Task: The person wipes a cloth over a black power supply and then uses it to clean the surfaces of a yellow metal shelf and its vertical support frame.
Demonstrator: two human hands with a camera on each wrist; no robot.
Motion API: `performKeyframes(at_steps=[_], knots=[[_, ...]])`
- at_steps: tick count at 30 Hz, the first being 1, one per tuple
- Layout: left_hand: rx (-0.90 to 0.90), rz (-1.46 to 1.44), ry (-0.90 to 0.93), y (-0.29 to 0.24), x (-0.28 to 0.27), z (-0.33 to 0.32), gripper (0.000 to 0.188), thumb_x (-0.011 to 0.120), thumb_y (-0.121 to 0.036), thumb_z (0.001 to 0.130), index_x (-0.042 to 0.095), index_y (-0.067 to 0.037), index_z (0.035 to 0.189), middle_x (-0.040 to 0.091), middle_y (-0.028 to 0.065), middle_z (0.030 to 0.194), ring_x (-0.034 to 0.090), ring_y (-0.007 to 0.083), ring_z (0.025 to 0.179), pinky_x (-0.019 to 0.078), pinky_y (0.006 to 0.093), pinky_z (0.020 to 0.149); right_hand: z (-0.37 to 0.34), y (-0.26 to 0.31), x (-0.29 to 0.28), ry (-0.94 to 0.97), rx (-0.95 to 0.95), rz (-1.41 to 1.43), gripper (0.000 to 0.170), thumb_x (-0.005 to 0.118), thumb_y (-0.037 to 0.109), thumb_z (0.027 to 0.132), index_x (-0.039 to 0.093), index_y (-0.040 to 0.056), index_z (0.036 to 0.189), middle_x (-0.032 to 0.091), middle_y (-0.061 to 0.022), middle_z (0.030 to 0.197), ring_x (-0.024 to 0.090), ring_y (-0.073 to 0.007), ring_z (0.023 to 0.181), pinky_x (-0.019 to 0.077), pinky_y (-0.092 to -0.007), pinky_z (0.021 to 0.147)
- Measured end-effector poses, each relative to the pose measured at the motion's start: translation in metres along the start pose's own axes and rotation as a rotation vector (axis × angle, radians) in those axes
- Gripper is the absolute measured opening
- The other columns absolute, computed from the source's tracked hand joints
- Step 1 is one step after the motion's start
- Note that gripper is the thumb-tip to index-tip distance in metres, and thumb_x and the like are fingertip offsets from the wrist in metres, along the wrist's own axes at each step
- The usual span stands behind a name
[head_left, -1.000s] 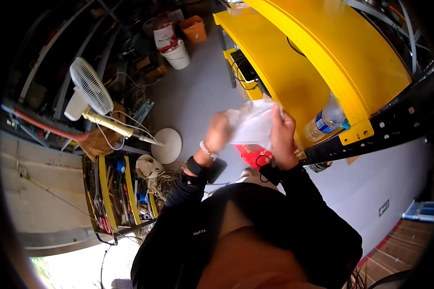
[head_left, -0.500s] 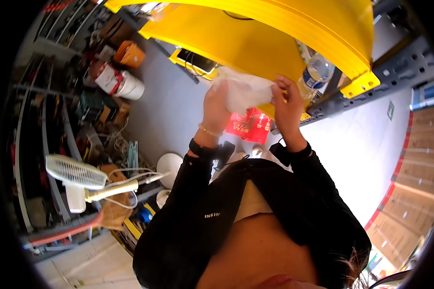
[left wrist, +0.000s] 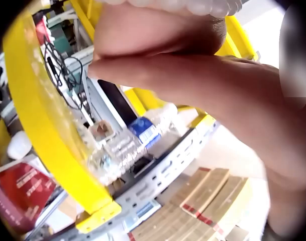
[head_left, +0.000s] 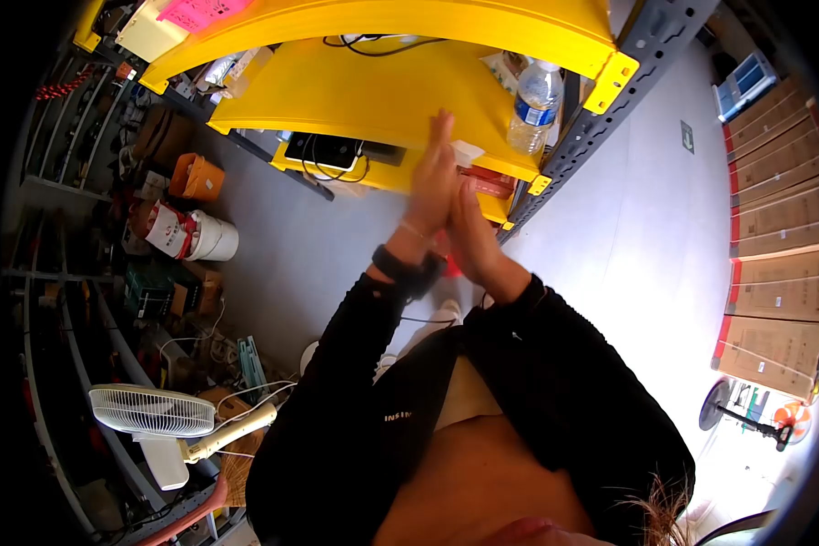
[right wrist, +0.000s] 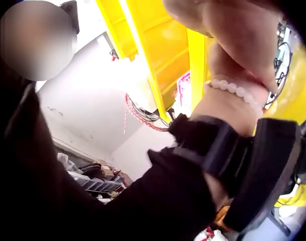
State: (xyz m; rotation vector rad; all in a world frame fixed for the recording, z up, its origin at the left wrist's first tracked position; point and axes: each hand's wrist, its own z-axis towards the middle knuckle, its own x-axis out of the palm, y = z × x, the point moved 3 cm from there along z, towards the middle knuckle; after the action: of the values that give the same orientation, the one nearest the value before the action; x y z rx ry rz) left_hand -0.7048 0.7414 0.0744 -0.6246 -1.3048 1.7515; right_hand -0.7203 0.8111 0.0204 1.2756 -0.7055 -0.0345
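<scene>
Palm to palm, my left hand [head_left: 434,182] and right hand [head_left: 471,227] press together in front of the yellow shelf [head_left: 355,91], fingers mostly straight. A small piece of thin white sheet [head_left: 467,153] shows beside the fingers; whether it sits between the palms I cannot tell. In the left wrist view the left hand [left wrist: 153,30] lies against the right hand [left wrist: 208,85]. The right wrist view shows the left wrist's white bead bracelet [right wrist: 233,89] close by. Something red [head_left: 451,259] is mostly hidden behind the wrists.
A clear bottle with a blue label [head_left: 535,105] stands on the shelf near the grey perforated post [head_left: 601,100]. Below is a black device [head_left: 323,150] with cables. A fan [head_left: 150,409], white bucket [head_left: 214,237] and orange bin [head_left: 197,177] stand left; cartons [head_left: 773,291] are stacked right.
Earlier both hands held the white sheet spread out between them; now the palms have come together and only a small white piece shows. The head view has turned, bringing the shelf more level ahead.
</scene>
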Motion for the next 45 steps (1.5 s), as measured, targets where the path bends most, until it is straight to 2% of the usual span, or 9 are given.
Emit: performKeyframes(at_steps=[7, 9, 16, 23, 27, 31, 39, 40, 45], knots=[[0.276, 0.261, 0.151, -0.008, 0.076, -0.053, 0.051, 0.032, -0.029, 0.105, 0.039, 0.004, 0.142, 0.04, 0.0167, 0.148, 0.037, 0.0298, 0.137, 0.0244, 0.0399, 0.114, -0.002, 0.081, -0.046, -0.187, 0.012, 0.558, 0.072, 0.032, 0.059, 0.099, 0.026, 0.0089, 0.15, 0.032, -0.0126, 0.153, 0.031, -0.0265, 0.141, 0.0337, -0.0373, 0.107], [0.22, 0.022, 0.313, -0.006, 0.076, -0.053, 0.048, 0.034, -0.028, 0.104, 0.045, 0.004, 0.138, 0.046, 0.0183, 0.143, 0.04, 0.0304, 0.136, 0.0256, 0.0404, 0.113, -0.012, 0.093, -0.057, -0.103, 0.084, 0.752, 0.071, 0.033, 0.06, 0.098, 0.03, 0.0088, 0.149, 0.036, -0.0137, 0.151, 0.033, -0.0284, 0.139, 0.0341, -0.0394, 0.108], [0.651, 0.7, 0.273, -0.029, 0.077, -0.03, 0.04, 0.051, -0.012, 0.091, 0.057, -0.006, 0.13, 0.052, 0.0096, 0.14, 0.044, 0.0285, 0.135, 0.0252, 0.0515, 0.107, -0.035, 0.125, -0.043, -0.145, 0.128, 0.677, 0.065, 0.029, 0.056, 0.1, 0.038, 0.0077, 0.144, 0.045, -0.012, 0.143, 0.043, -0.0297, 0.131, 0.0323, -0.0435, 0.111], [0.405, 0.986, 0.112, -0.042, 0.091, -0.01, 0.036, 0.048, -0.021, 0.097, 0.056, -0.008, 0.13, 0.051, 0.0092, 0.141, 0.036, 0.0326, 0.14, 0.0142, 0.0605, 0.11, -0.046, 0.126, -0.05, -0.155, 0.078, 0.196, 0.043, 0.042, 0.033, 0.104, 0.041, 0.0077, 0.138, 0.051, -0.0065, 0.136, 0.045, -0.0214, 0.129, 0.0331, -0.0399, 0.109], [0.382, 0.606, -0.034, -0.032, 0.088, -0.014, 0.027, 0.051, -0.011, 0.097, 0.061, -0.002, 0.121, 0.059, 0.0137, 0.131, 0.05, 0.0287, 0.129, 0.0335, 0.0469, 0.105, -0.041, 0.12, -0.078, -0.157, 0.095, -0.028, 0.024, 0.057, 0.019, 0.098, 0.061, 0.0023, 0.114, 0.067, -0.008, 0.108, 0.065, -0.0157, 0.095, 0.0517, -0.0314, 0.085], [0.087, -0.021, -0.203, -0.022, 0.079, -0.022, 0.018, 0.058, -0.004, 0.094, 0.066, 0.002, 0.109, 0.067, 0.0131, 0.113, 0.062, 0.0187, 0.104, 0.0477, 0.0287, 0.089, -0.036, 0.13, -0.087, -0.214, -0.016, -0.41, 0.015, 0.069, 0.013, 0.089, 0.068, -0.0014, 0.095, 0.069, -0.0052, 0.088, 0.066, -0.0124, 0.077, 0.0531, -0.0261, 0.072], [0.044, 0.216, -0.296, -0.012, 0.016, -0.003, 0.021, 0.061, -0.016, 0.095, 0.065, 0.001, 0.083, 0.06, 0.0013, 0.071, 0.052, 0.0064, 0.066, 0.0448, 0.0247, 0.058, -0.011, 0.093, -0.058, -0.222, -0.226, -0.373, 0.023, 0.064, 0.015, 0.093, 0.064, -0.0029, 0.108, 0.067, -0.0066, 0.104, 0.064, -0.0115, 0.088, 0.0538, -0.0257, 0.073], [0.033, 0.254, -0.221, -0.009, 0.008, -0.001, 0.024, 0.059, -0.018, 0.096, 0.065, 0.002, 0.084, 0.062, 0.0022, 0.073, 0.055, 0.0072, 0.066, 0.0466, 0.0251, 0.059, -0.007, 0.076, -0.06, -0.257, 0.012, -0.1, 0.015, 0.058, 0.017, 0.096, 0.061, 0.0044, 0.103, 0.066, -0.0038, 0.1, 0.066, -0.0143, 0.087, 0.0546, -0.0283, 0.076], [-0.138, 0.194, -0.198, -0.002, -0.043, 0.009, 0.026, 0.059, -0.021, 0.097, 0.061, -0.001, 0.08, 0.052, -0.003, 0.067, 0.044, 0.0041, 0.063, 0.0395, 0.0232, 0.055, 0.025, 0.04, -0.047, -0.471, 0.067, 0.097, 0.018, 0.054, 0.02, 0.098, 0.056, 0.0063, 0.11, 0.066, -0.0061, 0.099, 0.067, -0.0191, 0.088, 0.056, -0.0332, 0.08]])
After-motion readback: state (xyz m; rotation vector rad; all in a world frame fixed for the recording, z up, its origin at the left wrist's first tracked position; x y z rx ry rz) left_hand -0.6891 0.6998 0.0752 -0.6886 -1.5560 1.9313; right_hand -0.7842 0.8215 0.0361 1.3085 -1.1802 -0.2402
